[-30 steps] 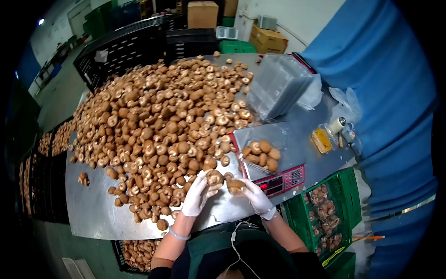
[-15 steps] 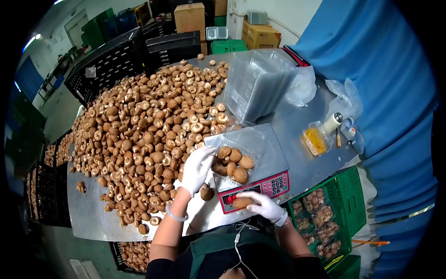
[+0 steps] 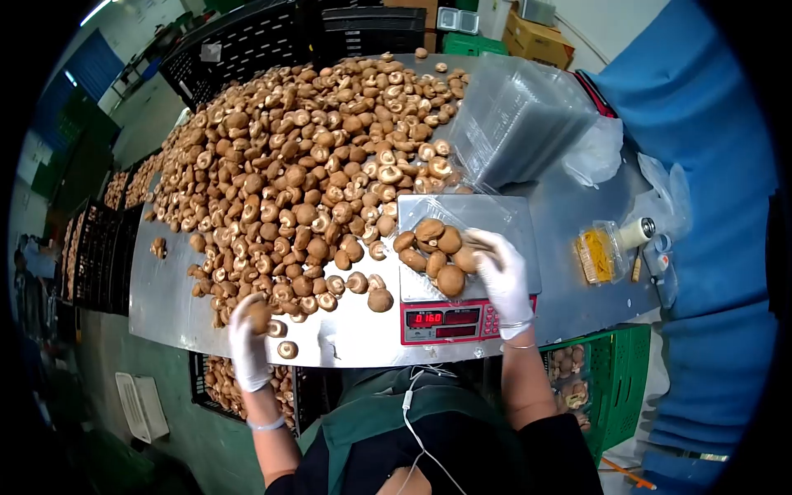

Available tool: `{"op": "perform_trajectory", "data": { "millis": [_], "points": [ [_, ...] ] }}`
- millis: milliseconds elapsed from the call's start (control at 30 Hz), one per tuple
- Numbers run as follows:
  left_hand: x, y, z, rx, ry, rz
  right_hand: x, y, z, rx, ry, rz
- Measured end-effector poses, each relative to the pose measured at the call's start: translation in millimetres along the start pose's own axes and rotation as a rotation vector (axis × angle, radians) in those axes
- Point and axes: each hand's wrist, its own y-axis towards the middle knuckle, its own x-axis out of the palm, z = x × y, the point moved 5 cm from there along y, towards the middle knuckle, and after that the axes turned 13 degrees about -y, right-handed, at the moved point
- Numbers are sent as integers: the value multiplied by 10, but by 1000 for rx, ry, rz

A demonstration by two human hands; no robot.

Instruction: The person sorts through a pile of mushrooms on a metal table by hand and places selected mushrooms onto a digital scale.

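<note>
My left hand (image 3: 250, 351), in a white glove, is closed on a brown shiitake mushroom (image 3: 259, 317) at the near edge of the big mushroom pile (image 3: 289, 157). My right hand (image 3: 505, 280), also gloved, reaches over the scale (image 3: 516, 223) with its fingers curled on a shiitake mushroom (image 3: 466, 261) at the right side of a small group. Several mushrooms (image 3: 435, 263) of that group lie in a clear plastic tray (image 3: 418, 285) on the scale's plate. The red display (image 3: 427, 319) appears to read 0160.
A stack of clear plastic trays (image 3: 520, 124) stands behind the scale. To the right are a pack with yellow contents (image 3: 596, 254), a white bottle (image 3: 635, 233) and plastic bags. A green crate (image 3: 623, 388) with packed mushrooms sits below the table's right edge; black crates (image 3: 239, 58) stand behind.
My right hand has gone from in front of the display up to the tray with its mushroom. My left hand has left the tray's side for the pile's near edge and grasped a mushroom. The view has shifted.
</note>
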Motion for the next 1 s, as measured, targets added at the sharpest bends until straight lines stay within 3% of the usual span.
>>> {"op": "perform_trajectory", "data": {
  "millis": [67,100,133,200,267,333,367,400,467,533,567,667,733,767,800,867,900,1000],
  "points": [
    [-854,-138,82,121,20,258,-167,-79,332,34,-73,74],
    [-1439,-240,13,107,201,382,-245,-140,456,80,-88,99],
    [-2135,-306,-121,185,620,483,-323,-195,544,121,-102,126],
    [-2293,-513,-7,380,1109,576,-465,-297,647,187,-181,185],
    [-2167,-434,-140,257,745,618,-529,-388,706,271,-151,243],
    [-1626,-235,-248,288,842,471,-500,-463,825,328,-76,278],
    [-1344,-122,-346,254,738,401,-447,-485,804,311,-72,262],
    [-1151,23,-476,362,963,200,-398,-504,786,316,-121,249],
    [-431,157,-531,537,1019,33,-306,-493,692,299,-167,245],
    [-35,307,-848,397,953,-90,-228,-507,516,240,-290,217],
    [223,341,-921,437,907,-232,-194,-516,497,217,-254,227],
    [684,405,-1383,439,1224,-573,-110,-537,308,191,-308,212],
    [772,467,-1672,504,1269,-662,-83,-565,290,145,-342,225],
    [741,529,-1792,414,1279,-660,-64,-585,286,136,-365,207],
    [755,548,-1679,427,1211,-624,-49,-579,247,123,-387,195],
    [663,582,-1621,266,707,-424,-14,-604,169,152,-366,220],
    [683,543,-1530,-326,301,-417,13,-616,143,131,-373,211],
    [770,408,-1429,-687,-526,-543,175,-589,-11,118,-372,154]
  ]
}}
